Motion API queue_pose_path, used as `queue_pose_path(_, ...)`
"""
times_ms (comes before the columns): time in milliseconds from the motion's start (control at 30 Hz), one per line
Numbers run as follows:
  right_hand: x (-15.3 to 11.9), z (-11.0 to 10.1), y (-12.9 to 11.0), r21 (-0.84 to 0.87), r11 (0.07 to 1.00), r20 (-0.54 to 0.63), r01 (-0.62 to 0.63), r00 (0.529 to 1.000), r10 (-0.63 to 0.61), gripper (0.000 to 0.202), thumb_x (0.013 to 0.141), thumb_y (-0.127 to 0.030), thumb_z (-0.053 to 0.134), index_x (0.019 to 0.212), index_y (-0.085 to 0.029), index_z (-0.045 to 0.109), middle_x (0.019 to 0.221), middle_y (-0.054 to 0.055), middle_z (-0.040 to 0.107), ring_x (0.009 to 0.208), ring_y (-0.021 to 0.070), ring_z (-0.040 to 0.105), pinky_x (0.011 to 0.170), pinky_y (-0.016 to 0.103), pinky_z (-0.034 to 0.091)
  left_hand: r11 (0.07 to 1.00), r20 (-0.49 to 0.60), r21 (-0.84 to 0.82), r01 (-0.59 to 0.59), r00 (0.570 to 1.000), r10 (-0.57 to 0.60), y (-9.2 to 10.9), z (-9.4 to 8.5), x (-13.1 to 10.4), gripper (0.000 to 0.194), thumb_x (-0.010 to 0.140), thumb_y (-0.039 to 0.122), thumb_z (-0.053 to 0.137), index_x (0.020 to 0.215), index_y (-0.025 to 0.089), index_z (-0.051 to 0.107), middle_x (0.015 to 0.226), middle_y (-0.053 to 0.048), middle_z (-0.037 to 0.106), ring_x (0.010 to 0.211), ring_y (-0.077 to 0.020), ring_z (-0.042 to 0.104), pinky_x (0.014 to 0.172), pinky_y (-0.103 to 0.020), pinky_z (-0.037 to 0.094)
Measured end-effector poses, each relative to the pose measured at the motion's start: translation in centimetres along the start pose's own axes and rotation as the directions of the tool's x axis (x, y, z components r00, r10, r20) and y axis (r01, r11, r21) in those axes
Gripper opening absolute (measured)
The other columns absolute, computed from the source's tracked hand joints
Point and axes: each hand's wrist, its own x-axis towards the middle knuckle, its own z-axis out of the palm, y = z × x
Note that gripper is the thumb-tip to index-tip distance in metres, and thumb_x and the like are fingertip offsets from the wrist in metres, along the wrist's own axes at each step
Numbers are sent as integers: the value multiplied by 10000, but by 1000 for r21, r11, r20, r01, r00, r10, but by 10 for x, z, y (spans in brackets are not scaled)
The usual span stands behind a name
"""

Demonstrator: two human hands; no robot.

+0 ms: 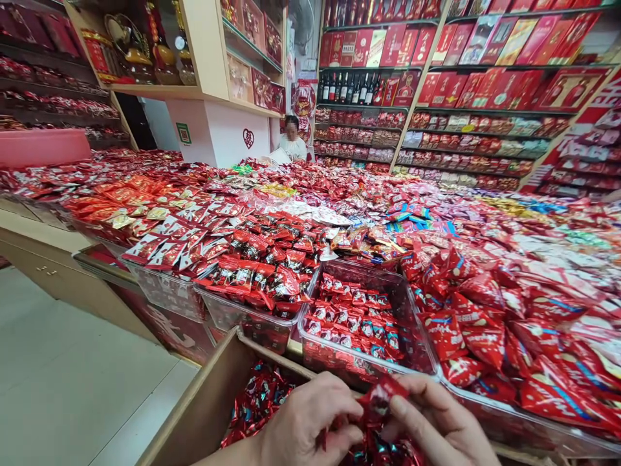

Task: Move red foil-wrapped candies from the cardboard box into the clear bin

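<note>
A red-wrapped candy (380,401) is pinched between the thumb and fingers of my right hand (439,417). My left hand (310,421) is curled closed at the left edge of the same candy, its fingertips on the wrapper. Both hands are over an open cardboard box (194,408) that holds loose red-wrapped candies (259,395), and more candies show below my fingers. Just beyond the box, a clear plastic bin (420,317) is partly filled with similar candies (354,317) laid in rows. My hands and forearm hide part of the box.
Red-and-black packets (257,272) heap the bin to the left; puffy red packets (485,323) fill the right. A wide counter of sweets stretches back to shelves of red boxes (485,90). A person (294,145) is behind the counter. Tiled floor (58,362) lies left.
</note>
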Motion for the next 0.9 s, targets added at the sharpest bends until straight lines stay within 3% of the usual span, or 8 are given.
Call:
queue_pose_path(133,27,-8,-45,-126,986,-104,113,986,-127,205,736,-364,558,837,-193,504,677,-10,547,578,111,537,533,200,423,970,-67,-10,245,967,-245,-2,-5,-5,288,651,38,438,887,191,375,791,-15,443,718,-105,435,664,-226,386)
queue_pose_path(267,77,10,-74,-220,964,-18,152,987,-160,156,733,-303,555,778,-170,488,674,-12,531,544,86,509,487,183,416,955,-65,-46,293,953,-295,-7,-3,-10,462,501,-24,367,907,193,324,848,-20,403,770,-123,411,705,-250,368)
queue_pose_path(433,139,37,-49,-418,907,31,-50,997,70,102,724,-143,506,649,-148,438,468,-23,487,419,82,467,325,139,289,899,-92,-26,437,894,-438,-13,3,-11,301,631,31,361,886,186,323,805,-17,411,707,-111,417,674,-249,362)
queue_pose_path(533,162,41,-28,-489,867,-6,-92,995,103,74,729,-112,486,704,-148,426,420,-37,474,347,67,425,300,131,222,887,-77,-53,458,884,-461,-15,3,-11,274,656,54,374,893,184,326,811,-20,433,714,-112,436,676,-244,365)
queue_pose_path(700,177,41,-11,-637,770,-2,-42,999,53,41,733,-147,500,743,-133,463,483,-31,507,403,86,484,362,166,316,883,-27,-42,468,883,-469,-18,-1,-11,292,626,45,390,883,177,353,832,-33,458,737,-125,456,663,-241,372)
queue_pose_path(800,178,41,-8,-742,668,27,52,998,-48,55,682,-150,552,660,-138,503,538,4,537,513,126,523,462,212,355,897,-18,-51,440,897,-441,-24,-1,-11,326,595,35,398,885,180,363,835,-31,456,739,-126,456,674,-243,377)
queue_pose_path(900,176,41,-7,-817,560,56,135,986,-157,51,669,-143,552,715,-149,533,642,38,570,640,165,535,563,245,359,907,-18,-71,415,908,-418,-30,1,-12,353,575,28,400,889,187,370,843,-26,456,744,-124,452,690,-245,377)
